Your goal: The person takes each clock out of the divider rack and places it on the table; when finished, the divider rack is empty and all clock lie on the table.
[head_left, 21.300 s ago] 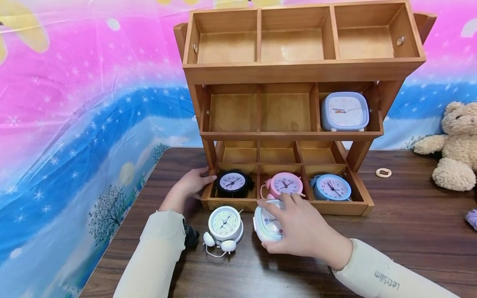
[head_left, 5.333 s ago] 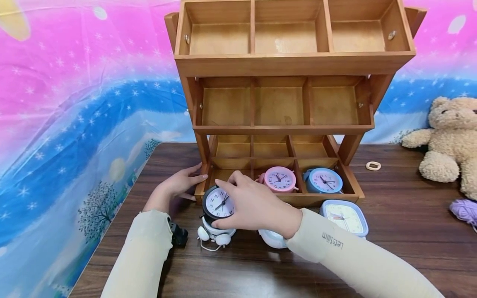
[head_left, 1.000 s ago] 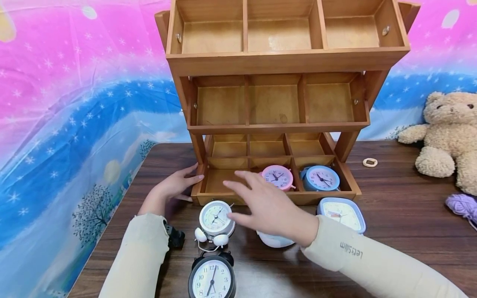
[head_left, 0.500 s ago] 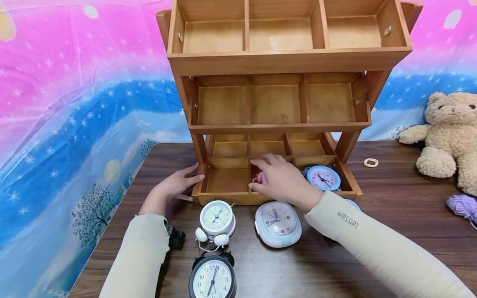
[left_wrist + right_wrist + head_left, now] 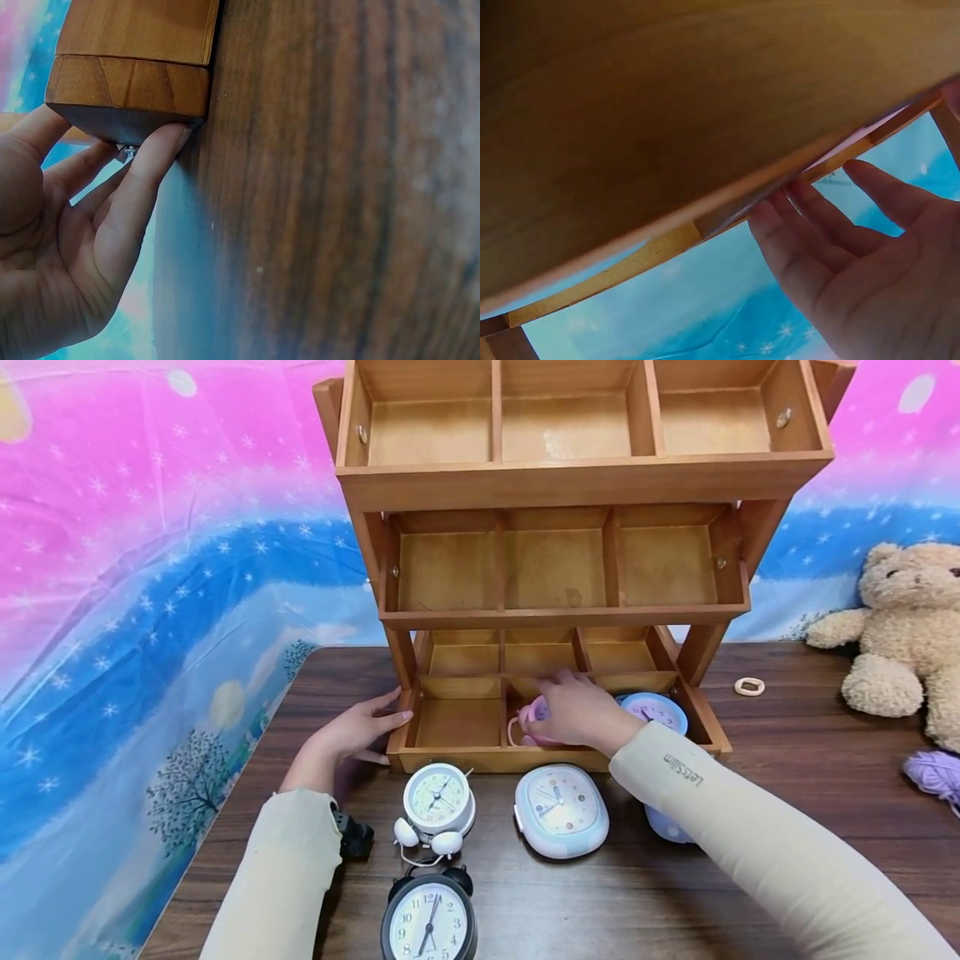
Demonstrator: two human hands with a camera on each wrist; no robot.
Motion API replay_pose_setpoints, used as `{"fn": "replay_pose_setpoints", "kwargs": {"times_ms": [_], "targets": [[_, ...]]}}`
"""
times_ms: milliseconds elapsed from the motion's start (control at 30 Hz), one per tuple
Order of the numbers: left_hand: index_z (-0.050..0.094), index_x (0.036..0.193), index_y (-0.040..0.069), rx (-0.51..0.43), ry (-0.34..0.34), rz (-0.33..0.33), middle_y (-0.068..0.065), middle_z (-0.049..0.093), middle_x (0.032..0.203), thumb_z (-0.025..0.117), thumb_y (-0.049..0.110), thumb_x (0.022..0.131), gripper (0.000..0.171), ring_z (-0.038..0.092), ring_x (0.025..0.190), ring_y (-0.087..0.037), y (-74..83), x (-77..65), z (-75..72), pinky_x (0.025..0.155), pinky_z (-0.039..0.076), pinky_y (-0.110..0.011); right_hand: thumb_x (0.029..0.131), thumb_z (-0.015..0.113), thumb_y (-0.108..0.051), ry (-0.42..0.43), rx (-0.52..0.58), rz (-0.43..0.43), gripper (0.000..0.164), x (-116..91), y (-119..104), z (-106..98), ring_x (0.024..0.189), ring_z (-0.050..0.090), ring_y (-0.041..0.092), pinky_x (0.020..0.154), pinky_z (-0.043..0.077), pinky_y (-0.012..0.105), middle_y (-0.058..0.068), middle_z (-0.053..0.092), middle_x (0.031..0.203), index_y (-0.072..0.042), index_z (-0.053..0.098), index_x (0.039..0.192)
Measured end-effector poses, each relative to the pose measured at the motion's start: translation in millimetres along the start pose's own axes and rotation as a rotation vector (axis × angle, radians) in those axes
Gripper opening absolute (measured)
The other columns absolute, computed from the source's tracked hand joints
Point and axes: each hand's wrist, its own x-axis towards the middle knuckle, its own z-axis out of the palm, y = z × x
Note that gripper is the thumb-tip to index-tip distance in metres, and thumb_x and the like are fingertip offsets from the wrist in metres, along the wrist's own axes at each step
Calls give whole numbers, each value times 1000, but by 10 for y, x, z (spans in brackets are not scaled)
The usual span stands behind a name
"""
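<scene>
A dark brown wood-grain table [image 5: 810, 827] fills the lower frame, backed by a pink and blue starry cloth backdrop [image 5: 150, 543]; at centre stands a three-tier wooden compartment shelf [image 5: 577, 485]; the left hand [image 5: 352, 739] rests with straight fingers against the shelf's lower left corner; the right hand [image 5: 577, 714] lies over a small round pink alarm clock [image 5: 528, 720] in the bottom tier's middle front compartment, grip unclear; a beige teddy bear [image 5: 900, 627] sits at far right.

Pink clock [image 5: 531, 720]; black clock [image 5: 427, 920]; white clock [image 5: 438, 795]; brown wooden shelf [image 5: 577, 485].
</scene>
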Motion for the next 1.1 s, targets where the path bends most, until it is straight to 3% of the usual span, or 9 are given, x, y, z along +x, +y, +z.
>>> {"fn": "replay_pose_setpoints", "kwargs": {"times_ms": [367, 667, 933, 1100], "targets": [[6, 161, 19, -4, 2, -1, -24, 8, 163, 50, 31, 105, 72, 39, 137, -45, 11, -7, -16, 88, 57, -46, 80, 74, -53, -62, -2, 6, 84, 24, 7, -26, 123, 51, 43, 103, 44, 57, 28, 50, 137, -7, 49, 147], [6, 161, 20, 6, 2, 3, -24, 10, 163, 50, 32, 105, 73, 43, 134, -44, -8, 3, -7, 87, 57, -46, 87, 70, -49, -72, -59, -56, 66, 37, 5, -5, 117, 55, 38, 94, 50, 55, 24, 60, 126, -6, 59, 135], [6, 161, 20, 16, 7, 1, -24, 9, 163, 50, 33, 105, 72, 43, 134, -44, -2, 9, -9, 87, 57, -45, 81, 75, -49, -28, -52, -43, 50, 58, 26, 6, 110, 58, 33, 90, 52, 51, 11, 69, 107, -11, 68, 113], [6, 161, 20, 18, 10, -4, -24, 9, 163, 50, 33, 105, 72, 44, 134, -44, -7, 10, -6, 86, 58, -45, 82, 71, -52, -27, -47, -12, 45, 54, 19, -8, 108, 58, 30, 85, 53, 51, 8, 68, 106, -16, 70, 108]]}}
